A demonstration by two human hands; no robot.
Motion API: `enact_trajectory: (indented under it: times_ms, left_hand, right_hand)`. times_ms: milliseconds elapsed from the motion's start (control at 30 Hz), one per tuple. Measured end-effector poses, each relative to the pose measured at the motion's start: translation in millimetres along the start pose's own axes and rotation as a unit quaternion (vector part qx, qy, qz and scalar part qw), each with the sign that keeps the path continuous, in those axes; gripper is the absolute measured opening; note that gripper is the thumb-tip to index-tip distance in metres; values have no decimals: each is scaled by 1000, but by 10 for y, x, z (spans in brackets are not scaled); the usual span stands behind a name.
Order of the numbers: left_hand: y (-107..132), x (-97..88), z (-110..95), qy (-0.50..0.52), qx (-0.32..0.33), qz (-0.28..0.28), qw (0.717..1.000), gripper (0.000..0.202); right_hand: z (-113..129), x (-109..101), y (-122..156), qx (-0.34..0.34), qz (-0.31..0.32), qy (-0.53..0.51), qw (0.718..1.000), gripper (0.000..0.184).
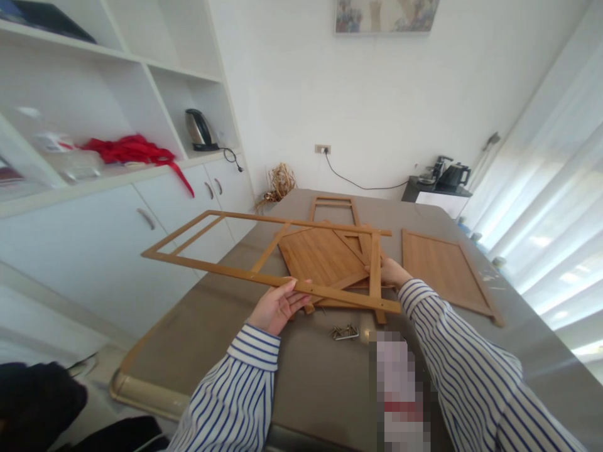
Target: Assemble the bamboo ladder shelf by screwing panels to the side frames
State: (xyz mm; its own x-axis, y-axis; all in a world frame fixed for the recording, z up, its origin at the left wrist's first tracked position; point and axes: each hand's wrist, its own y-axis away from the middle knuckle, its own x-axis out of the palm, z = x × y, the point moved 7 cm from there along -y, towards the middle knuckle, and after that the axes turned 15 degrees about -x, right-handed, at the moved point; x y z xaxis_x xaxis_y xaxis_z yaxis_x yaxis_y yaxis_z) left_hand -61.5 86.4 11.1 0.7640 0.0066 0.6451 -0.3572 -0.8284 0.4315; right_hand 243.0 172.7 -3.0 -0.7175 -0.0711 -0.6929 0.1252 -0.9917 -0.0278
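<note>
A long, light-brown wooden frame (211, 268) with several crossbars is held up at a tilt above the table. My left hand (277, 307) is closed round its near rail, thumb on top and fingers underneath. At the frame's right end, my right hand (394, 272) grips it beside the end crossbar; its fingertips are partly hidden. Under the frame lie slatted wooden panels (311, 257) that overlap one another, and a second open frame (334, 199) reaches toward the far edge. A small heap of screws (349, 329) with a bent metal key lies in front of the panels.
A separate wooden panel (436, 263) lies at the right of the grey table (188, 339). A blurred-out item (398, 383) is near the front edge. White shelves (188, 166) with a kettle (200, 130) and red cloth (129, 149) stand at left; curtains hang at right.
</note>
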Motion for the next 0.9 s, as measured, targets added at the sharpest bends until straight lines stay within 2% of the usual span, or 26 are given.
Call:
enact_trajectory:
  times_ms: [167, 333, 600, 900]
  left_hand:
    - [28, -19, -56, -12, 12, -7, 1000, 12]
    - [49, -44, -104, -12, 23, -1, 1000, 12]
    - [92, -25, -120, -29, 15, 15, 999, 12]
    - [61, -48, -94, -34, 5, 20, 999, 12]
  right_hand:
    - [-112, -97, 65, 55, 3, -118, 991, 30]
    - [-177, -236, 241, 76, -16, -259, 963, 25]
    - [-410, -510, 621, 72, -123, -397, 907, 19]
    - [-787, -1034, 1119, 67, -263, -437, 857, 17]
